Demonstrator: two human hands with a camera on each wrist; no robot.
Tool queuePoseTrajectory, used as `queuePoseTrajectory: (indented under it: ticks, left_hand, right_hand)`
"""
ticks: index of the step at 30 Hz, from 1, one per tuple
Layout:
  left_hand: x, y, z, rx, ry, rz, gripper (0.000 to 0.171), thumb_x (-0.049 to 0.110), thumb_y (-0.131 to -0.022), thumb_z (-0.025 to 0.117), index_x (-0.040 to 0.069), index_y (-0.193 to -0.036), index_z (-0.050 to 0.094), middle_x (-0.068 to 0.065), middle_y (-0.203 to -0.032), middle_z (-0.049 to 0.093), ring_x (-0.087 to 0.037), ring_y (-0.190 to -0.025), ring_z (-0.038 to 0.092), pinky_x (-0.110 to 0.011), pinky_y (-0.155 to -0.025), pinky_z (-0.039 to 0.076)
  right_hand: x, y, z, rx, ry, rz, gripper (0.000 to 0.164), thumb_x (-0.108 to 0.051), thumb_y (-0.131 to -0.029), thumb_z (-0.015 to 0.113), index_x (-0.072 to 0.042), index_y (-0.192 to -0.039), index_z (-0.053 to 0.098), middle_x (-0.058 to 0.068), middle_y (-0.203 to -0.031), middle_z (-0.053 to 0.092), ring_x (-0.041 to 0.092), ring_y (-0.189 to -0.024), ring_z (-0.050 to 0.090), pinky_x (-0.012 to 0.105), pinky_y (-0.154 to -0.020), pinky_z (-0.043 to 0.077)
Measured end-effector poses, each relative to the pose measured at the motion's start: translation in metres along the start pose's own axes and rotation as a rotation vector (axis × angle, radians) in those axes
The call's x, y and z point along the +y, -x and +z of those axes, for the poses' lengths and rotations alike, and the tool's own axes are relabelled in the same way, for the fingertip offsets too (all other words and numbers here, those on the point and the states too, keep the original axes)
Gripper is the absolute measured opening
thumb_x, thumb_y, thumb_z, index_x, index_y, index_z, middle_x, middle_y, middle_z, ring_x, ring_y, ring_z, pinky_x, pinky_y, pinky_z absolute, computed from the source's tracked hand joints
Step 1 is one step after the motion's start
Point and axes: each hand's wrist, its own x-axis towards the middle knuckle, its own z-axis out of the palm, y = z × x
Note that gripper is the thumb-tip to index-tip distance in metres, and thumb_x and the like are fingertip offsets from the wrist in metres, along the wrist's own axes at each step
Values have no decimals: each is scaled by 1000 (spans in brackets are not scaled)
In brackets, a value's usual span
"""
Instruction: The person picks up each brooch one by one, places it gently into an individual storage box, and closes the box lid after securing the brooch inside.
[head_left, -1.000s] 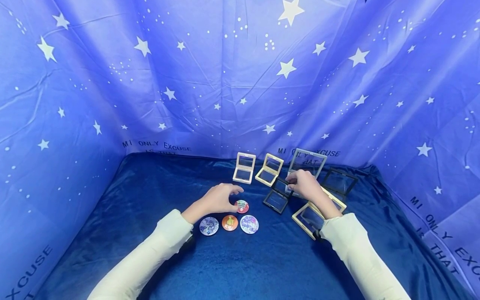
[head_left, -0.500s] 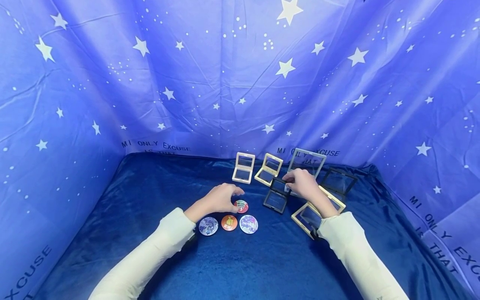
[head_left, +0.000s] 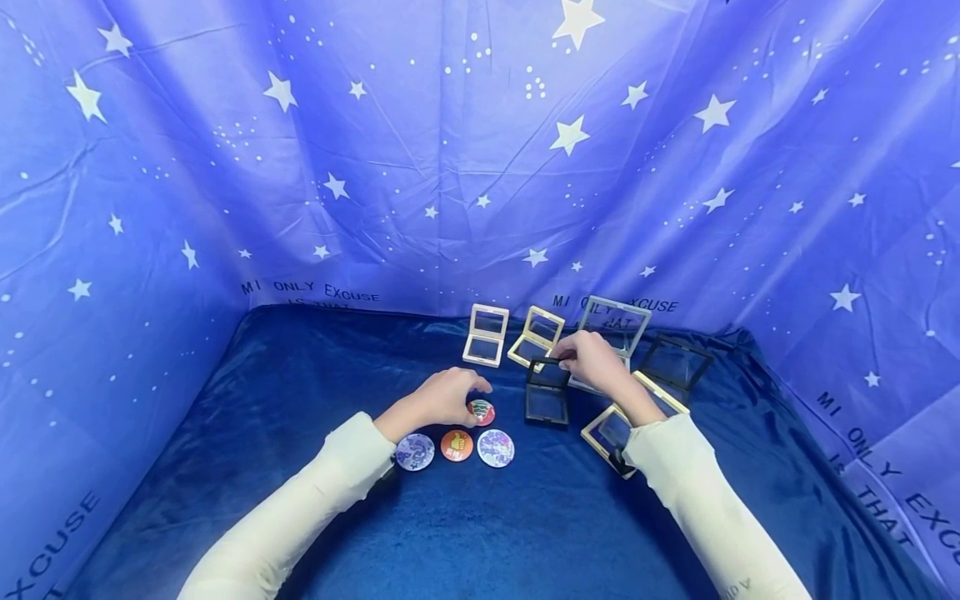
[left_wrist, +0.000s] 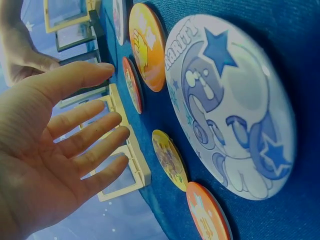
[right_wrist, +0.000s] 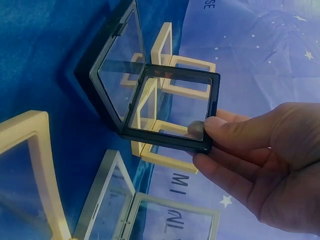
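My right hand (head_left: 596,367) pinches the raised lid of a small black display case (head_left: 547,419) between thumb and fingers. The case is hinged and unfolded, with clear film panes; its lower half sits on the cloth. In the right wrist view the thumb lies on the lid's edge (right_wrist: 214,107). My left hand (head_left: 442,397) hovers with fingers spread over round badges, holding nothing. Near its thumb lies a red badge (head_left: 482,412). Orange (head_left: 457,446), purple-and-white (head_left: 415,452) and lilac (head_left: 496,448) badges lie in front. The left wrist view adds a yellow badge (left_wrist: 170,160) and another orange-red badge (left_wrist: 207,212).
Behind stand an unfolded pale pink case (head_left: 486,335) and a yellow case (head_left: 537,341). A grey case (head_left: 640,332) and a larger black case (head_left: 678,343) stand behind and right of my right hand. Another yellow case (head_left: 597,420) lies below my right forearm. Starry curtains surround the blue cloth.
My right hand has moved left with the black case's lid, and the case has turned to stand squarer to me. The left hand has barely moved.
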Motion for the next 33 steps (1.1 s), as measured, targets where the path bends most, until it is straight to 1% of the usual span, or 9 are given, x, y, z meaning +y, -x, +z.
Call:
queuePoseTrajectory:
  ticks: [7, 13, 17, 25, 30, 33]
  left_hand:
    - [2, -3, -1, -24, -10, 10, 51, 15, -83, 85, 10, -131, 69, -10, -133, 68, -29, -125, 63, -46, -101, 53]
    - [2, -9, 1, -46, -43, 11, 52, 12, -80, 86, 11, -130, 69, -8, -131, 69, -27, -123, 64, -44, -100, 54]
    - [3, -11, 2, -68, -46, 5, 52, 10, -79, 86, 11, -129, 70, -8, -130, 70, -27, -123, 64, -43, -99, 54]
    - [5, -14, 3, -86, -28, -8, 51, 8, -79, 86, 12, -127, 71, -8, -130, 70, -26, -122, 65, -42, -100, 54]
    - [4, -14, 4, -101, -17, -11, 52, 7, -79, 85, 11, -129, 70, -8, -133, 69, -26, -123, 64, -41, -99, 55]
    - [3, -15, 5, -109, -26, -7, 53, 9, -79, 86, 11, -130, 70, -8, -133, 69, -25, -123, 64, -40, -98, 55]
  right_hand:
    - [-7, -5, 4, -6, 4, -11, 17, 4, -93, 67, 1, -107, 77, 19, -106, 77, 33, -99, 73, 47, -87, 59]
    - [-15, -10, 4, -20, 12, -24, 18, 5, -92, 67, 3, -107, 76, 18, -103, 77, 32, -98, 74, 45, -86, 59]
    - [-20, -14, 5, -34, 5, -36, 19, 7, -92, 66, 4, -107, 76, 18, -104, 77, 32, -98, 74, 45, -86, 59]
    - [-19, -20, 11, -52, -7, -70, 20, 9, -91, 65, 4, -105, 77, 17, -104, 77, 32, -98, 74, 45, -86, 59]
    - [-20, -22, 12, -60, -30, -65, 20, 9, -91, 64, 3, -105, 77, 17, -103, 77, 31, -98, 74, 45, -87, 59]
    - [-18, -24, 13, -62, -34, -59, 20, 9, -91, 65, 3, -104, 77, 16, -103, 77, 30, -98, 74, 45, -87, 59]
